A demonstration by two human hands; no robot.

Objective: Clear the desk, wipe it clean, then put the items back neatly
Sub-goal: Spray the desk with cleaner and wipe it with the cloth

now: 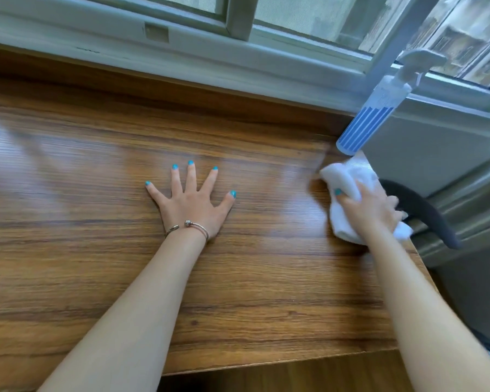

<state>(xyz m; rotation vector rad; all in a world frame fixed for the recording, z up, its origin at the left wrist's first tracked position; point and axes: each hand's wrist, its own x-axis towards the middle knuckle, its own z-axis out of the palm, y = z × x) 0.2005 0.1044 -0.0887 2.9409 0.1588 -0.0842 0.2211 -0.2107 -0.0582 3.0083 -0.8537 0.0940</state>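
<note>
While the left hand [191, 203] lies flat at the centre of the frame, fingers spread straight and palm down on the desk [96, 264], the right hand [371, 210] is doing the work at the middle right, its fingers curled round a bunched white cloth [341, 179] and pressing it to the wood. The cloth sits right at the desk's right-hand edge, with most of its bulk pushing out ahead of the fingers toward the upper right, where a blue-striped spray bottle [365, 123] stands just beyond it (the two look nearly touching, though blur makes it hard to be sure). What matters for the next stroke is that nearly all the bare wood lies to the left of the cloth, across toward the resting hand and on to the left edge of the frame. I would judge the wiping to be under way, and the right hand, already gripping the cloth, is the one placed to sweep leftward. The flat hand lies in that path and would likely need lifting.
</note>
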